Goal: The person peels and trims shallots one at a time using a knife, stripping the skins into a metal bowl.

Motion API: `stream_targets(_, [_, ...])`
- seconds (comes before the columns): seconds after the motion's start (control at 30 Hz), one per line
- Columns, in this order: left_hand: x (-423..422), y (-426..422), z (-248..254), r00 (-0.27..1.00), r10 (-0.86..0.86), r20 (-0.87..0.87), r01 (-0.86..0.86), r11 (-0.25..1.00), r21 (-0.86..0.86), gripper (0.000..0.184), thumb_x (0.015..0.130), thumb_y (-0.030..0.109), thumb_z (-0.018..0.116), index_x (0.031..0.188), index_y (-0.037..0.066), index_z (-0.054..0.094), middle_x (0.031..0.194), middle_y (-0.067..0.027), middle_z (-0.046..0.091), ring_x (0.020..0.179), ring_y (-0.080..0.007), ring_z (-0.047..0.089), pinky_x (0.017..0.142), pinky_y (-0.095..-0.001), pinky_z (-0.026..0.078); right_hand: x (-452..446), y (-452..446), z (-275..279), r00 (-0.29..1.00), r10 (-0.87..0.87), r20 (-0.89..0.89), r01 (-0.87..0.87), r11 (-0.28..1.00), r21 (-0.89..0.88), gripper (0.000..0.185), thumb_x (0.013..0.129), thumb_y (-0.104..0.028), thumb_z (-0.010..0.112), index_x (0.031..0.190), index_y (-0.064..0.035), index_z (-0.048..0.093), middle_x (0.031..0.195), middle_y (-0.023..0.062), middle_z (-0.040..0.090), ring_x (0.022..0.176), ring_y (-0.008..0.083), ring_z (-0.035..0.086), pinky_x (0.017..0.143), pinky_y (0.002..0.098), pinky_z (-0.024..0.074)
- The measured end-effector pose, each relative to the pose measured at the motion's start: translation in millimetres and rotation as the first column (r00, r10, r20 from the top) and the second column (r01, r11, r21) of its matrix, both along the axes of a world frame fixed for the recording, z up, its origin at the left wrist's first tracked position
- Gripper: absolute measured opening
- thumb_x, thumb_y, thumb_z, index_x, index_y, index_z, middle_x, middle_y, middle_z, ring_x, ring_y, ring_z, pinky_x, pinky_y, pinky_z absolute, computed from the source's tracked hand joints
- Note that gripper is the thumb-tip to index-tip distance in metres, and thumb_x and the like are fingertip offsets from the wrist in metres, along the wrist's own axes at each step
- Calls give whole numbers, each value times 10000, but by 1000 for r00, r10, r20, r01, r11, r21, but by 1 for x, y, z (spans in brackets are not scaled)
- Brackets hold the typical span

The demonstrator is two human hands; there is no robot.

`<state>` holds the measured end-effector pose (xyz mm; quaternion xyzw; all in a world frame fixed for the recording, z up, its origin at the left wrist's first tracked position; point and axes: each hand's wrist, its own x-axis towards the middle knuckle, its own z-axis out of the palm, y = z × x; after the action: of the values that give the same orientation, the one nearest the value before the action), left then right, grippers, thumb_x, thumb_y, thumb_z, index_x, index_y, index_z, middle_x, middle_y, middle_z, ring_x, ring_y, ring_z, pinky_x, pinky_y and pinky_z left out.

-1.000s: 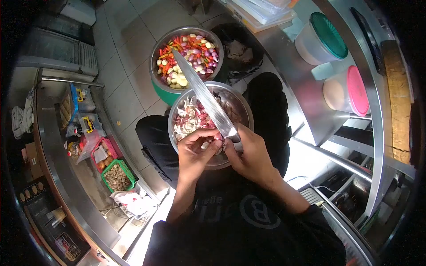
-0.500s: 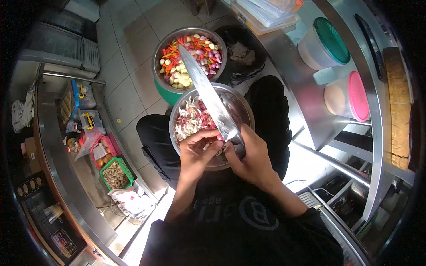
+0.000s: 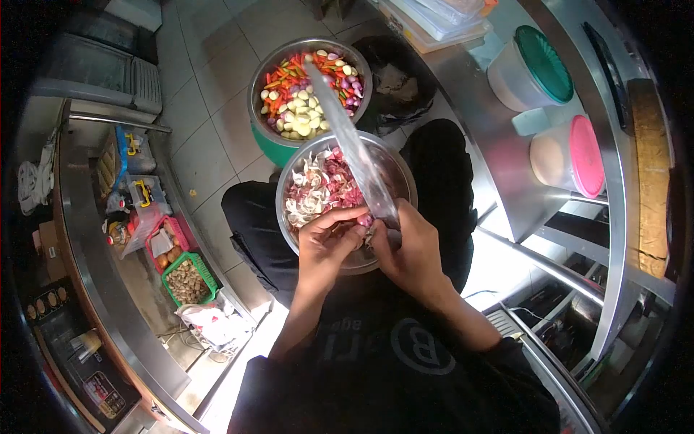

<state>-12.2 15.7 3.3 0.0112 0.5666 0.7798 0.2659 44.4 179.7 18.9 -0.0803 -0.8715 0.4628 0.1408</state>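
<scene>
Between the fingertips of my left hand (image 3: 327, 242) is a small shallot (image 3: 365, 220), pinched above the lap bowl. My right hand (image 3: 413, 249) is closed around the base of a large knife (image 3: 352, 148), whose handle is hidden in the palm. The blade points up and away, blurred by motion, across the bowl's rim. Below both hands, a steel bowl (image 3: 410, 181) rests on my lap, holding white and reddish peels (image 3: 318, 189). Beyond it, a larger steel basin (image 3: 254, 98) contains red and green chillies, peeled garlic and shallots.
The basin stands on a green base (image 3: 273, 148), beside a black plastic bag (image 3: 397, 79). On the right, a steel counter holds tubs with a green lid (image 3: 543, 65) and a pink lid (image 3: 585, 155). A shelf at left carries a green basket (image 3: 214, 286) and a pink basket (image 3: 186, 242).
The knife blade has swung slightly to the right and is now blurred. More of the shallot shows between my fingers. Both hands stay close together over the bowl.
</scene>
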Motion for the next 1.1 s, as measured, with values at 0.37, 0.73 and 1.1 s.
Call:
stream_targets(0.37, [-2,-1,-12,999,25,38,-28,997,75,327,966,-84,746,1288,-29,721,1208,-91,758,1109,-143,702,1000,-297,556,-3,0,2,996,-79,-50,73,992,-103,168,933,-23,738,1061,31,644,858,186,691,713,318,712,636,372,534])
stream_targets(0.73, [-4,-6,-9,996,34,83,-46,988,146,314,953,-94,755,1258,-28,718,1180,-92,758,1096,-166,716,991,-331,581,-4,9,7,999,-38,1,38,996,-87,171,882,-67,800,1001,27,720,849,148,688,727,275,691,659,355,534])
stream_targets(1.1, [-4,-9,-14,999,11,47,-16,992,126,302,895,-131,796,1155,-28,683,1096,-83,719,1049,-166,717,976,-321,603,-3,13,16,982,186,16,-181,971,-157,319,913,-95,727,1193,16,622,1069,234,655,966,490,686,800,500,575])
